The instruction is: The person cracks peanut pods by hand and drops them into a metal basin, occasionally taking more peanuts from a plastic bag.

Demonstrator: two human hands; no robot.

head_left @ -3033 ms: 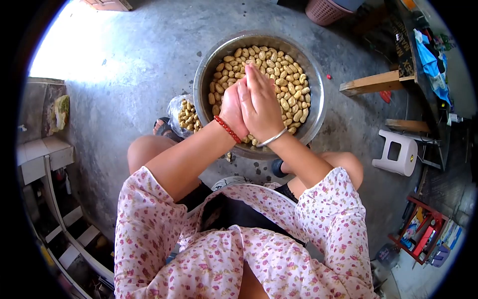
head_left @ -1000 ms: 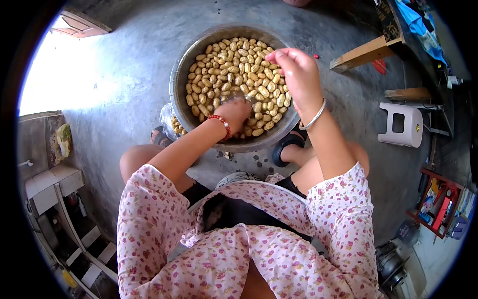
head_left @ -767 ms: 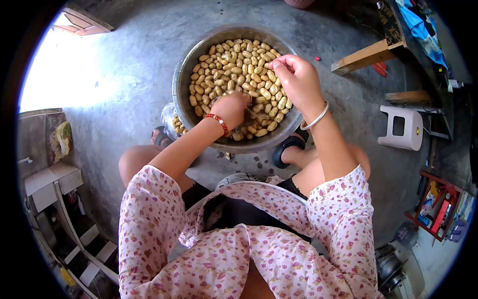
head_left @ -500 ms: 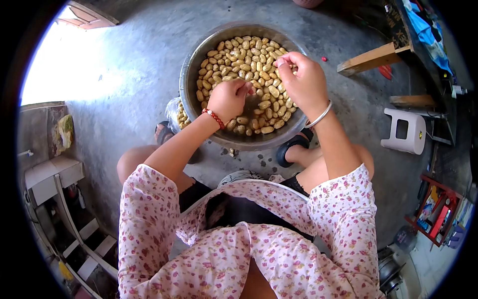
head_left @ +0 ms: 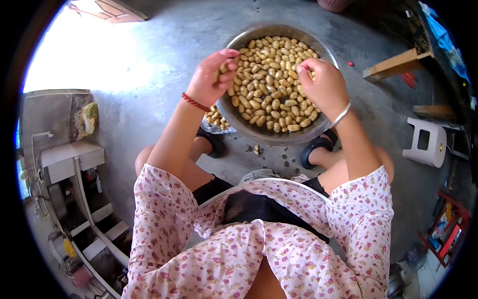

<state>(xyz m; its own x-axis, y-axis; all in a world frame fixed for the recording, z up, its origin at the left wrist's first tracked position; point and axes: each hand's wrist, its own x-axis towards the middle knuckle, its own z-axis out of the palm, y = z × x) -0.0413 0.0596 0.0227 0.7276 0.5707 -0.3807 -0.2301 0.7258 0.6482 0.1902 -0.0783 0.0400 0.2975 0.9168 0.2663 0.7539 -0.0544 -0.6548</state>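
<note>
A wide metal basin (head_left: 230,110) stands on the floor before me, full of wet peanuts in their shells (head_left: 271,79). My left hand (head_left: 213,77), with a red bead bracelet at the wrist, is raised over the basin's left rim, its fingers curled round a few peanuts. Over the right part of the basin is my right hand (head_left: 322,85), wearing a silver bangle. Its thumb and forefinger are pressed together; what they hold, if anything, is too small to name. A clear plastic bag of peanuts (head_left: 215,119) lies against the basin's lower left side.
A pale plastic stool (head_left: 424,143) stands at the right, below a table with a wooden leg (head_left: 393,66). A red rack (head_left: 448,226) is at the lower right. White-edged shelving (head_left: 72,160) is on the left. A pink basket (head_left: 334,4) shows at the top.
The hands were pressed together, then my left hand dipped among the peanuts. It has since risen to the left rim with peanuts in it. The view has shifted, so the basin appears further right.
</note>
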